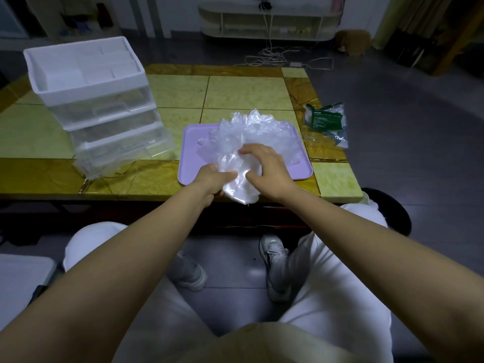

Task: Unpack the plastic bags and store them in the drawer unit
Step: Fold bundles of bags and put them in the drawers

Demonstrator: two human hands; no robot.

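Note:
A crumpled heap of clear plastic bags [243, 137] lies on a lilac tray [303, 163] near the table's front edge. My left hand [213, 179] grips the near end of the heap, which hangs over the tray's front rim. My right hand [264, 163] lies on top of the heap with its fingers curled into the plastic. A white and clear drawer unit [99, 106] stands at the table's left; its lowest clear drawer [125, 150] is pulled out toward me.
An opened clear wrapper with a green label [326, 123] lies at the right edge of the tiled table [235, 93]. Cables lie on the floor behind the table, before a low white shelf [269, 20]. My knees and shoes are below the table's front edge.

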